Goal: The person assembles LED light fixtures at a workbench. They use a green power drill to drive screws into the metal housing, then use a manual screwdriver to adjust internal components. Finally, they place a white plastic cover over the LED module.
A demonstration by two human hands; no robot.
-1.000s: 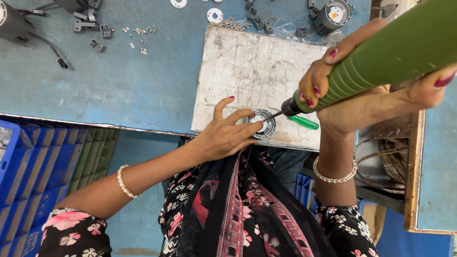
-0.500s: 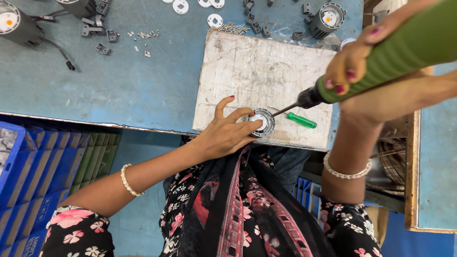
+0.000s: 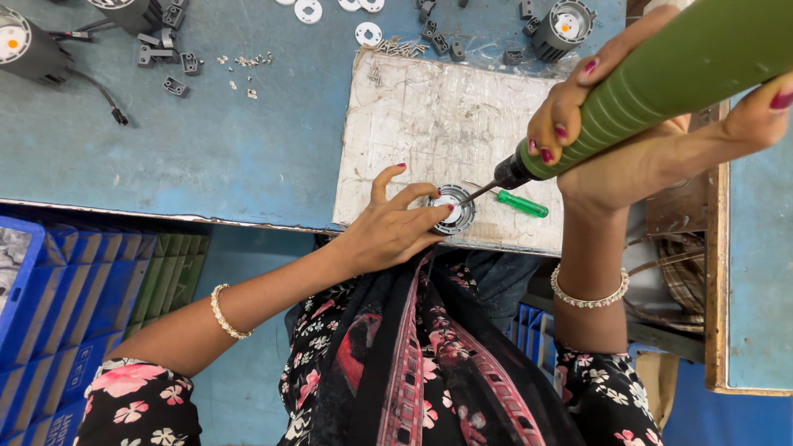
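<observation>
My left hand [image 3: 388,227] pins a small round motor part [image 3: 453,210], dark-rimmed with a white centre, against a scratched white work board [image 3: 438,124]. My right hand [image 3: 628,140] grips a thick green powered screwdriver [image 3: 661,78] held at a slant. Its thin bit points down-left and its tip meets the top of the round part. A small green-handled screwdriver [image 3: 520,203] lies on the board just right of the part.
On the blue bench [image 3: 190,149] lie round black motors [image 3: 33,49] with cables, small black clips [image 3: 173,62], loose screws [image 3: 248,61] and white washers [image 3: 368,33]. Blue crates [image 3: 49,314] stand below left. A wooden-edged table [image 3: 743,272] is at the right.
The green powered screwdriver and my right hand have shifted slightly up and right in view as the camera moved. My left hand stays on the round part.
</observation>
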